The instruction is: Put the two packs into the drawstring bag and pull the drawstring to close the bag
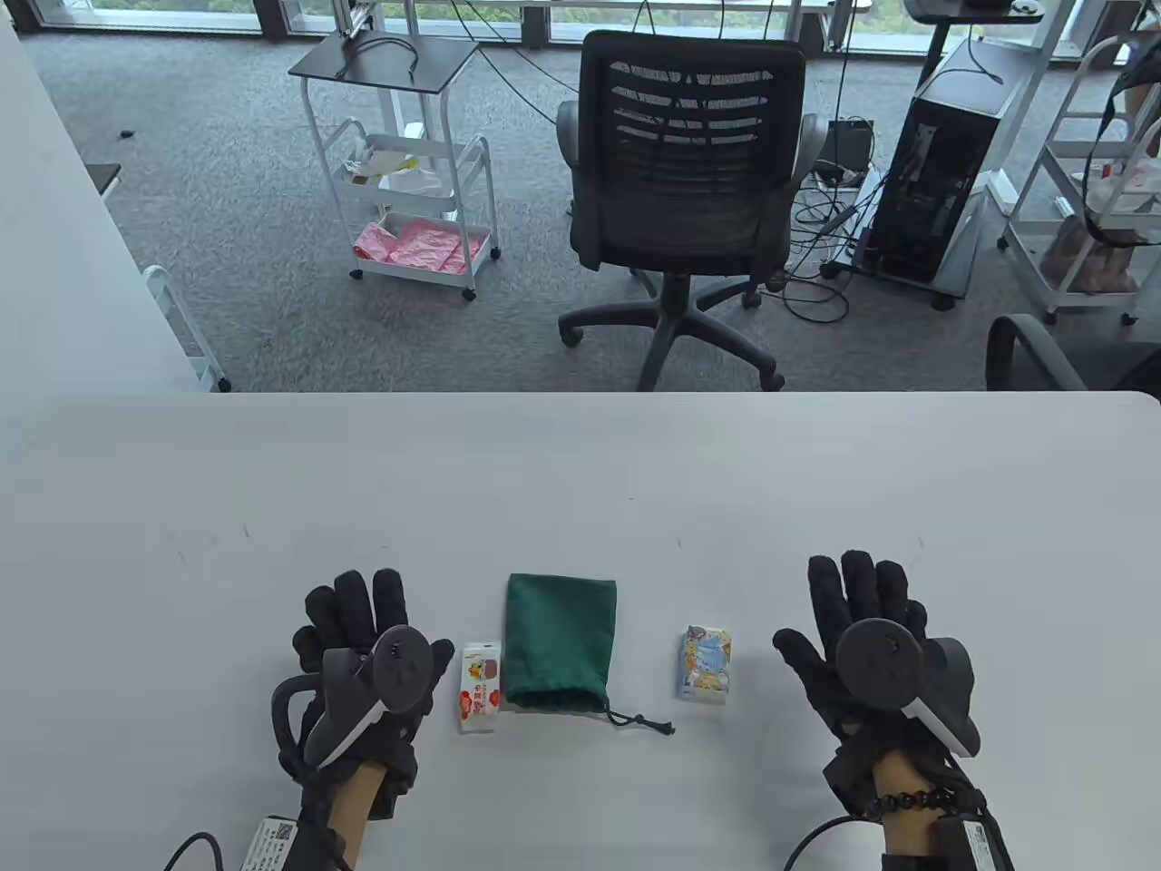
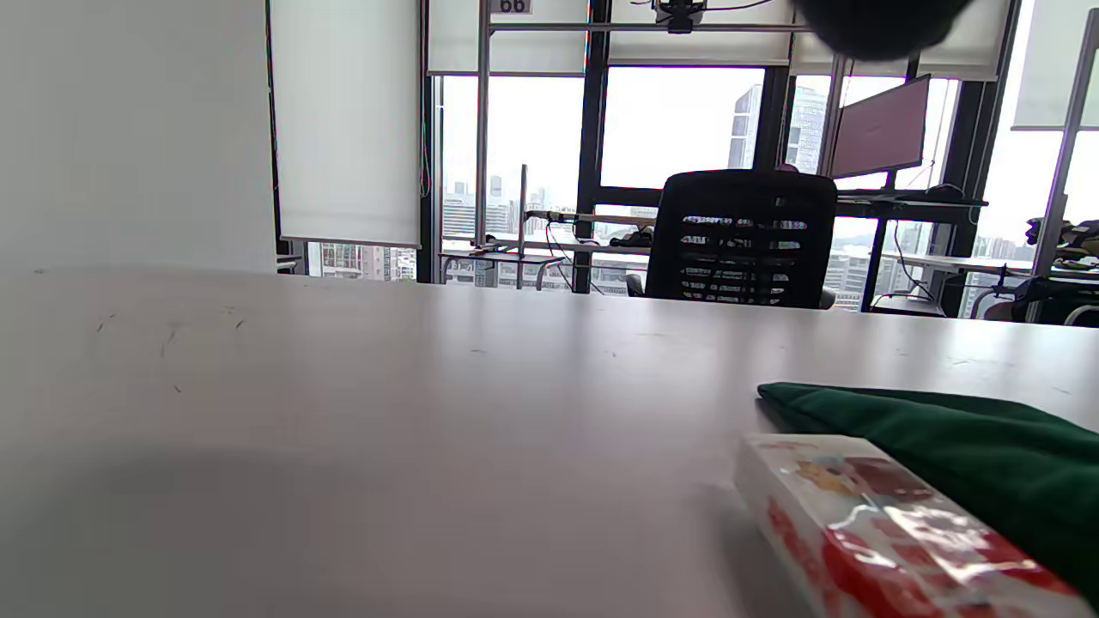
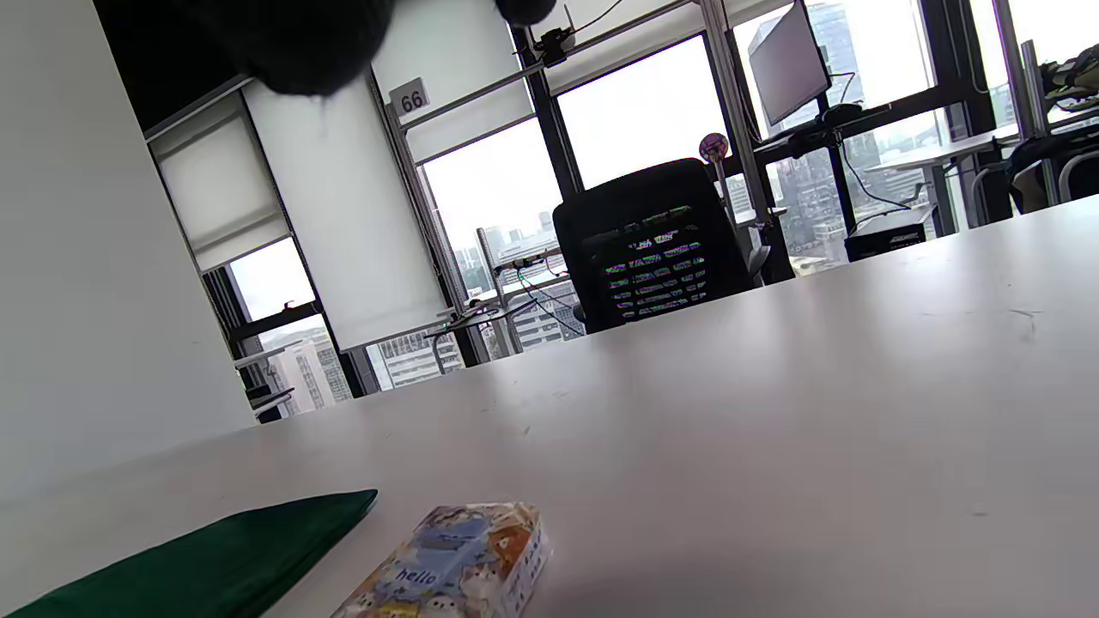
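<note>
A dark green drawstring bag (image 1: 559, 640) lies flat near the table's front edge, its gathered mouth toward me and its black cord (image 1: 642, 722) trailing to the right. A red and white pack (image 1: 480, 686) lies just left of the bag, and a blue and white pack (image 1: 706, 663) lies a little to its right. My left hand (image 1: 367, 626) rests flat on the table beside the red pack, fingers straight, holding nothing. My right hand (image 1: 857, 603) lies flat to the right of the blue pack, fingers spread. The red pack (image 2: 893, 536) and bag (image 2: 944, 438) show in the left wrist view, the blue pack (image 3: 459, 566) and bag (image 3: 215, 558) in the right wrist view.
The white table (image 1: 580, 490) stretches wide beyond the objects. A black office chair (image 1: 689, 200) stands past its far edge, with a white cart (image 1: 408, 200) to the left and a computer tower (image 1: 943, 172) to the right.
</note>
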Demonstrator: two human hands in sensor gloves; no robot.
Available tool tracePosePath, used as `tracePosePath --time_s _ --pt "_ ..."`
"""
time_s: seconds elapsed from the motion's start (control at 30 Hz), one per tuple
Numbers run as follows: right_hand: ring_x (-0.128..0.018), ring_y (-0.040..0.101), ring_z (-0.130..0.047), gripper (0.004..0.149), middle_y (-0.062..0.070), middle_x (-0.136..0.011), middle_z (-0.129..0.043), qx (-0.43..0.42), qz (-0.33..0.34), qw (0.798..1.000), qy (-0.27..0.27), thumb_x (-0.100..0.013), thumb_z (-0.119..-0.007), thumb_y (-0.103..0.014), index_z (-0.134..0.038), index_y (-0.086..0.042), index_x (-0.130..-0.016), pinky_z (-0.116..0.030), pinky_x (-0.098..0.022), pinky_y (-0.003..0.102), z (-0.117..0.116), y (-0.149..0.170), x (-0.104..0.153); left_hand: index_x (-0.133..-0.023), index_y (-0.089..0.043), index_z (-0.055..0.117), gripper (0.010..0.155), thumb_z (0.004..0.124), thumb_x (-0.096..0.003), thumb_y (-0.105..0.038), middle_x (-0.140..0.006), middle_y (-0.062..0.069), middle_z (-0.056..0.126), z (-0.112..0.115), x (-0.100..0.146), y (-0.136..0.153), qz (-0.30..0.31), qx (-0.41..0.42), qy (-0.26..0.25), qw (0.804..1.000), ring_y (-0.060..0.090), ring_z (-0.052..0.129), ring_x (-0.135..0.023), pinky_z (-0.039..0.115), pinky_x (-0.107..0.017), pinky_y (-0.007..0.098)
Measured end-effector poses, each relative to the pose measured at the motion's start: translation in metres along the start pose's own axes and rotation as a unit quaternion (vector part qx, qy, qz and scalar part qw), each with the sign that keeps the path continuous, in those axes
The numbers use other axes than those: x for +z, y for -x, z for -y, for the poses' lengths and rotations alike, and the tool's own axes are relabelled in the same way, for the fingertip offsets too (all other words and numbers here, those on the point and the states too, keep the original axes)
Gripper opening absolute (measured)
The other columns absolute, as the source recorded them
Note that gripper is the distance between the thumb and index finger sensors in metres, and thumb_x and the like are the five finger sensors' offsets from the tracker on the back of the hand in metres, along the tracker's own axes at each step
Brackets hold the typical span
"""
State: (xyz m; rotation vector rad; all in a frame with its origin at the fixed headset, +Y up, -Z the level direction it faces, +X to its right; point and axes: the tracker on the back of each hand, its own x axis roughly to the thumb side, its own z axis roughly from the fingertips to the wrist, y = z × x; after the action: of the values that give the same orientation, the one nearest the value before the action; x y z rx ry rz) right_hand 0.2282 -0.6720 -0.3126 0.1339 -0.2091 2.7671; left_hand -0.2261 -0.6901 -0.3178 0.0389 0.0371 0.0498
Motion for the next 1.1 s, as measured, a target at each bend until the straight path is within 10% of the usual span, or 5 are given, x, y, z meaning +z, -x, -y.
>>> tracePosePath --time_s 0.63,1.1 --pt "-0.098 0.057 -0.017 0.078 0.027 -0.113 -0.02 -0.002 0.002 1.0 0.008 -0.051 -0.068 -0.05 -0.032 -0.013 -0.11 -0.026 -0.066 0.075 0.0 0.0 -0.001 -0.112 -0.016 0.02 0.087 0.06 -0.0497 -0.063 -0.116 0.028 0.021 -0.004 0.002 -0.01 0.024 0.015 -0.017 0.999 0.063 0.032 -0.104 0.041 -0.071 0.075" --pt "-0.099 0.058 -0.019 0.078 0.028 -0.113 -0.022 -0.003 0.004 1.0 0.014 -0.051 -0.068 -0.049 -0.033 -0.012 -0.11 -0.028 -0.066 0.076 0.002 -0.002 -0.001 -0.112 -0.019 0.036 0.082 0.06 -0.0478 -0.064 -0.117 0.025 0.036 0.025 0.006 -0.073 0.153 -0.026 0.051 0.987 0.062 0.044 -0.104 0.045 -0.071 0.075"
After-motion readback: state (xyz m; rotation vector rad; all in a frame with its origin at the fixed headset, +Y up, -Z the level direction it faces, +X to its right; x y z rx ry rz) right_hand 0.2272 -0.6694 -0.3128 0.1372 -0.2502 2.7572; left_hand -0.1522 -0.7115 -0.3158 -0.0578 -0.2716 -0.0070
